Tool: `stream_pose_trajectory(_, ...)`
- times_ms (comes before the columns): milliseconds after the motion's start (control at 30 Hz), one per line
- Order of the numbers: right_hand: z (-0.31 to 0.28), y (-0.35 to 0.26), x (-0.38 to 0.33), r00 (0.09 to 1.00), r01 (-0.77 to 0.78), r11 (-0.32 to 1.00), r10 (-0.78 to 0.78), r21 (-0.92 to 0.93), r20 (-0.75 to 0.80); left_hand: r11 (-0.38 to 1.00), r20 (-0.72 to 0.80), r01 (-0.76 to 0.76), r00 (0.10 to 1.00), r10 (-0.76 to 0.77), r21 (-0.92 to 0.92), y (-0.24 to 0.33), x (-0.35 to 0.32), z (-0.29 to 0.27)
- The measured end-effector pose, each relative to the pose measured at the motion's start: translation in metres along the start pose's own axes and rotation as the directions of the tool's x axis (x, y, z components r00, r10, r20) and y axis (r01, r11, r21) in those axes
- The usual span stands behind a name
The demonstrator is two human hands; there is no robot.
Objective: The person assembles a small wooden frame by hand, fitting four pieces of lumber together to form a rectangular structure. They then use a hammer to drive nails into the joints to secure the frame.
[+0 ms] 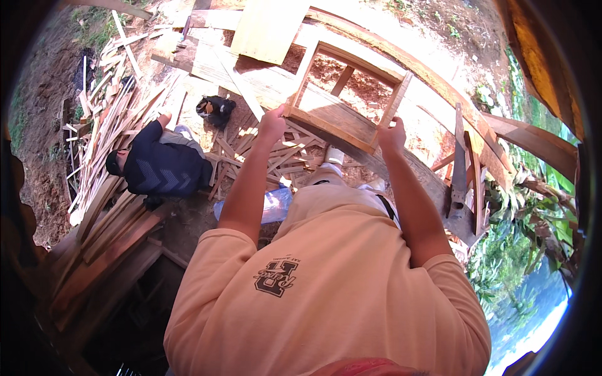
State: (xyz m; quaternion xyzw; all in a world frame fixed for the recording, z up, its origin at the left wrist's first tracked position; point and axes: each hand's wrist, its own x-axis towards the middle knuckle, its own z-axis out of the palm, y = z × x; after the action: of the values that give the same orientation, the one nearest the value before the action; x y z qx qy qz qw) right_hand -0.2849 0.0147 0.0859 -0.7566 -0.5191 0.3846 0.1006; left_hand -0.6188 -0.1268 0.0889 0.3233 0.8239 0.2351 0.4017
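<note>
Between my two hands is a rectangular wooden frame [329, 128], made of pale boards with an open middle. My left hand [272, 125] is closed on its near left corner. At the near right corner, my right hand [392, 136] grips the side piece. The frame is tilted over a wooden plank bench [269, 81], and wood shavings show through its opening. I cannot tell whether its far edge rests on the bench.
To my left a person in a dark top [164, 160] crouches by a heap of wood strips [116, 125]. A black bag [215, 111] lies near them. A light board [269, 28] is on the bench's far side. At right stands a handsaw [459, 169] among long planks.
</note>
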Motion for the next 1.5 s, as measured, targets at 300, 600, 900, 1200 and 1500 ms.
stream_pose_trajectory(300, 0.012, 0.016, 0.002, 0.995, 0.091, 0.996, -0.09, 0.018, -0.05, 0.998, -0.003, 0.056, 0.998, -0.056, 0.043, -0.009, 0.01, 0.004)
stream_pose_trajectory(600, 0.013, 0.019, 0.001, 0.996, 0.059, 0.997, -0.063, -0.055, -0.062, 0.997, -0.007, 0.06, 0.998, -0.06, 0.056, -0.006, 0.011, 0.003)
stream_pose_trajectory(900, 0.016, 0.029, 0.003, 0.995, 0.072, 0.996, -0.075, -0.047, -0.067, 0.997, -0.048, -0.009, 0.999, 0.013, 0.073, -0.005, 0.007, 0.0)
stream_pose_trajectory(1200, 0.008, 0.017, -0.006, 0.999, 0.05, 0.999, -0.05, 0.007, -0.012, 0.991, -0.061, 0.026, 0.998, -0.018, 0.131, 0.033, 0.021, -0.011)
stream_pose_trajectory(1500, 0.019, 0.031, -0.005, 0.992, 0.103, 0.994, -0.105, -0.034, -0.07, 0.953, -0.063, -0.016, 0.997, 0.037, 0.302, 0.049, 0.036, 0.006)
